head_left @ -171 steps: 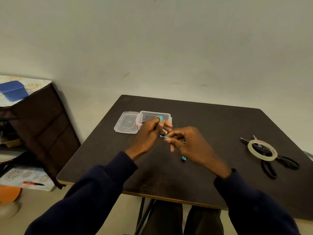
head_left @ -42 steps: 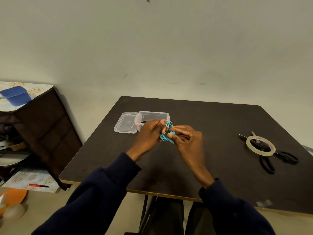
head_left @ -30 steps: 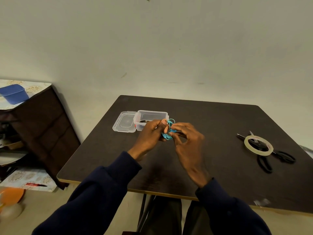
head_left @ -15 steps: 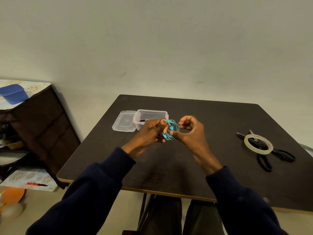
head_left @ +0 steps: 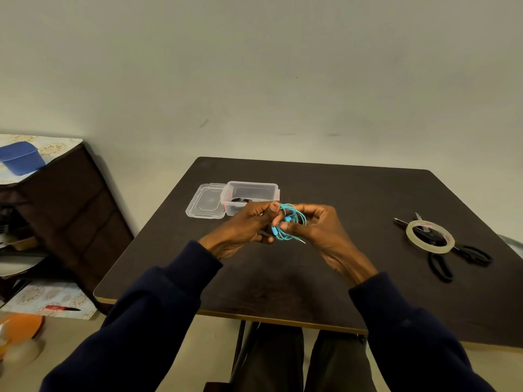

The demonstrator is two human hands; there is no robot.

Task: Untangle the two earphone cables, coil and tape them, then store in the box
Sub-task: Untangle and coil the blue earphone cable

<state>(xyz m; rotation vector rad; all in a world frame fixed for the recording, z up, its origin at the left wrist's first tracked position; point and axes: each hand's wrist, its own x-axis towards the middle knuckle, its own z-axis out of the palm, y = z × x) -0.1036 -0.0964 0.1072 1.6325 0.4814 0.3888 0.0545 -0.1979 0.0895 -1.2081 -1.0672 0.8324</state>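
the loose tail is gone: i see both grips, left hand (head_left: 249, 225) and right hand (head_left: 318, 226), pinching the teal cable (head_left: 284, 235) fully coiled (tape (head_left: 433, 249) comes next).

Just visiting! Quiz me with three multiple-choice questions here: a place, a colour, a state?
1. Where does the tape roll lie? A on the scissors; B on the floor; C on the shelf.
2. What colour is the cable held by the left hand and right hand? A black; B turquoise; C white.
3. How is the clear box? A open, lid beside it; B closed; C upside down.
Answers: 1 A, its ring rests over the scissor blades; 2 B, its loops are turquoise; 3 A, the lid lies flat beside it.
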